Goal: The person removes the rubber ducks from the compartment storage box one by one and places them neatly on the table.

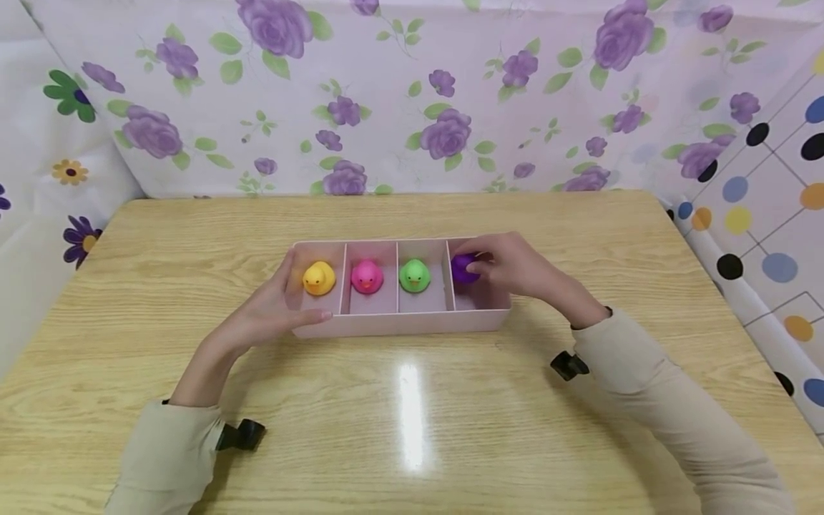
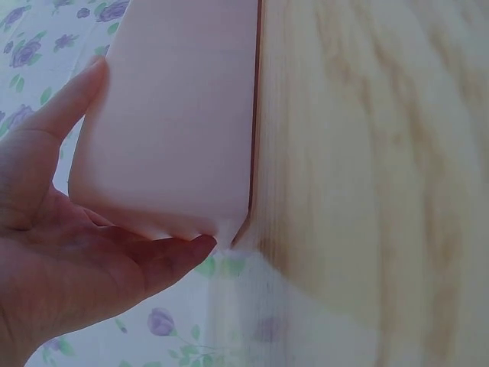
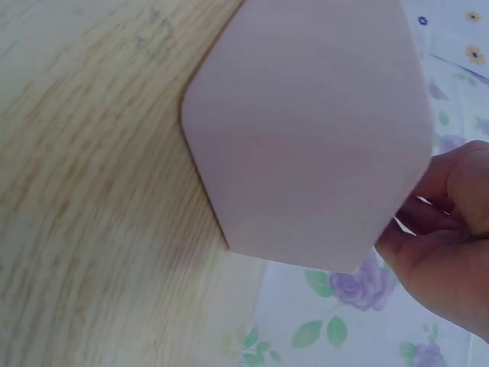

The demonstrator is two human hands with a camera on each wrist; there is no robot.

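Observation:
A pale pink divided box (image 1: 399, 324) stands on the table, holding small rubber ducks in a row of compartments. From the left sit a yellow duck (image 1: 318, 278), a pink duck (image 1: 367, 277) and a green duck (image 1: 415, 276). My left hand (image 1: 264, 312) grips the box's left end, thumb over the front rim; in the left wrist view its fingers lie along the end wall. Reaching into the rightmost compartment, my right hand (image 1: 511, 263) pinches a purple duck (image 1: 462, 269), largely covered by the fingers. The box wall (image 3: 306, 138) hides the fingertips in the right wrist view.
The wooden table (image 1: 322, 429) extends around the box on every side. Behind it hangs a floral cloth (image 1: 386, 93), with a dotted cloth (image 1: 772, 236) at the right. Black wrist cameras (image 1: 243, 434) jut out from both sleeves.

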